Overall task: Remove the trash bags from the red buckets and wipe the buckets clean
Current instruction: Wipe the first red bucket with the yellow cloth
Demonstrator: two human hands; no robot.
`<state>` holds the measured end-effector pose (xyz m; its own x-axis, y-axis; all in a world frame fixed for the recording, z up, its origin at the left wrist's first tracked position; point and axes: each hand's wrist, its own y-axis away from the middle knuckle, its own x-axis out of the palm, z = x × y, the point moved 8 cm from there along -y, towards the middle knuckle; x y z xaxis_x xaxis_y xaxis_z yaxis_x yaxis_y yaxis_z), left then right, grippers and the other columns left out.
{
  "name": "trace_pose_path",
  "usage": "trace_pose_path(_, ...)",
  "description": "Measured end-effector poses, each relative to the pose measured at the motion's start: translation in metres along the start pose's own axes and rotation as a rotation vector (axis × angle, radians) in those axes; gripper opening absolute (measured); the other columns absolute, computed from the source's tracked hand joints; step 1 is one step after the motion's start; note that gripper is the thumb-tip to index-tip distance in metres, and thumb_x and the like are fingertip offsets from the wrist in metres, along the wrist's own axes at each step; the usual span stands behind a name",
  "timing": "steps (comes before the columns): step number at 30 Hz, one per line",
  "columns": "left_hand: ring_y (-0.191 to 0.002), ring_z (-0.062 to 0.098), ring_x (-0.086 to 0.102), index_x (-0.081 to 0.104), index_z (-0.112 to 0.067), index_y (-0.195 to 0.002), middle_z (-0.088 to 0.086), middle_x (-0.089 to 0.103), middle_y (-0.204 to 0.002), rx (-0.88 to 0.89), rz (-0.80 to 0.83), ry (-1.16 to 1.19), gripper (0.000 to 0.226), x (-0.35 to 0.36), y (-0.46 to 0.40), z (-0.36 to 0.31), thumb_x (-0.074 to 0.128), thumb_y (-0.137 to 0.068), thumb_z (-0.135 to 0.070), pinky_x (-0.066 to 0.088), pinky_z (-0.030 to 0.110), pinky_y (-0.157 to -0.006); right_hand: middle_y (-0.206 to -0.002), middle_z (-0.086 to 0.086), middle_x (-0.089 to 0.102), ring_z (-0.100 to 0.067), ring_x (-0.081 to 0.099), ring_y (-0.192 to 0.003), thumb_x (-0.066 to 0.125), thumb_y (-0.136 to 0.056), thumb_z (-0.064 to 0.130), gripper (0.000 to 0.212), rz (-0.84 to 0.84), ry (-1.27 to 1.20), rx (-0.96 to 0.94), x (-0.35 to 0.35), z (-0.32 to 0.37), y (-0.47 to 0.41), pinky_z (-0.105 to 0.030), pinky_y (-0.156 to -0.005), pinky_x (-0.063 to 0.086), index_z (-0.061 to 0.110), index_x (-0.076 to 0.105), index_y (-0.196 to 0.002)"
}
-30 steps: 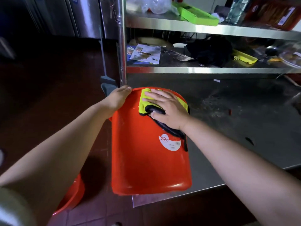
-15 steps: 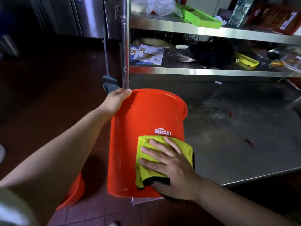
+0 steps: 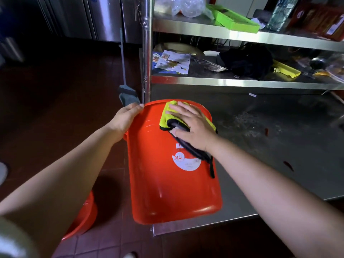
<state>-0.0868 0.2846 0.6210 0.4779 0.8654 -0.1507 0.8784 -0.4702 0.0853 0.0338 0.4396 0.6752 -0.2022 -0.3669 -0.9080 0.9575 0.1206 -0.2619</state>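
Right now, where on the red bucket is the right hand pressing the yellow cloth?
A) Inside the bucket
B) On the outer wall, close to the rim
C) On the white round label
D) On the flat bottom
B: the right hand lies flat on the yellow cloth against the outer wall of the red bucket, just under the rim and above the white label.

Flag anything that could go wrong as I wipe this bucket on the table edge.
1. The red bucket lies on its side with its base past the steel table's front corner; pressing might tip it to the floor.
2. Only the left hand steadies it, by the rim, so it may roll.
3. The yellow cloth under the right hand trails a dark strap that could snag.
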Motion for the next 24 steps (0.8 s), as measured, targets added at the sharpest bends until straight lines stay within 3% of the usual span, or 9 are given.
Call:
trace_pose_path(4,-0.053,0.007,0.051,0.055,-0.026,-0.069,-0.008,0.052,-0.064,-0.027,-0.068,0.028,0.029,-0.013,0.008,0.011,0.048,-0.095,-0.035,0.04,0.023,-0.051,-0.153,0.017,0.026,-0.005,0.011,-0.144,0.051,-0.089,0.042,0.05,0.036,0.076,-0.049,0.009,0.008,-0.008,-0.035,-0.118,0.001,0.038,0.042,-0.139)
trace_pose_path(8,-0.071,0.02,0.056,0.061,-0.022,-0.077,0.004,0.06,-0.078,-0.037,-0.101,-0.007,0.02,-0.009,0.005,-0.007,0.048,-0.092,-0.029,0.043,0.031,-0.066,-0.154,0.015,0.025,-0.006,0.006,-0.145,0.052,-0.089,0.042,0.051,0.039,0.089,-0.076,0.012,0.026,-0.005,-0.035,-0.118,-0.004,0.04,0.041,-0.139)
trace_pose_path(11,-0.102,0.025,0.06,0.068,-0.024,-0.097,0.008,0.067,-0.108,0.048,-0.068,-0.358,0.031,0.012,-0.005,-0.036,0.047,-0.091,-0.045,0.044,0.035,-0.094,-0.149,0.003,0.038,-0.015,0.015,-0.145,0.056,-0.085,0.044,0.05,0.044,0.169,-0.16,0.023,0.052,0.003,-0.039,-0.118,-0.005,0.034,0.051,-0.133)
trace_pose_path(14,-0.114,0.028,0.056,0.065,-0.023,-0.112,0.008,0.064,-0.119,0.074,-0.093,-0.695,0.053,0.022,-0.004,-0.051,0.036,-0.09,-0.062,0.038,0.033,-0.091,-0.144,-0.002,0.046,-0.021,0.024,-0.143,0.055,-0.083,0.045,0.046,0.013,0.211,-0.208,0.03,0.063,0.011,-0.041,-0.118,-0.002,0.029,0.06,-0.125)
trace_pose_path(19,-0.124,0.026,0.05,0.062,-0.024,-0.121,0.007,0.057,-0.132,0.102,-0.051,-0.695,0.051,0.034,-0.001,-0.055,0.034,-0.094,-0.057,0.035,0.03,-0.095,-0.152,0.008,0.033,-0.007,0.009,-0.145,0.048,-0.088,0.047,0.051,-0.021,0.083,-0.111,0.017,0.037,0.014,-0.037,-0.118,-0.003,0.037,0.044,-0.138)
trace_pose_path(24,-0.119,0.024,0.054,0.062,-0.027,-0.12,0.004,0.06,-0.128,0.04,-0.028,-0.565,0.052,0.027,-0.002,-0.046,0.041,-0.089,-0.063,0.039,0.035,-0.105,-0.152,0.022,0.022,0.005,0.003,-0.142,0.053,-0.09,0.037,0.053,-0.121,-0.229,0.112,0.009,-0.01,0.032,-0.035,-0.118,0.003,0.037,0.039,-0.14)
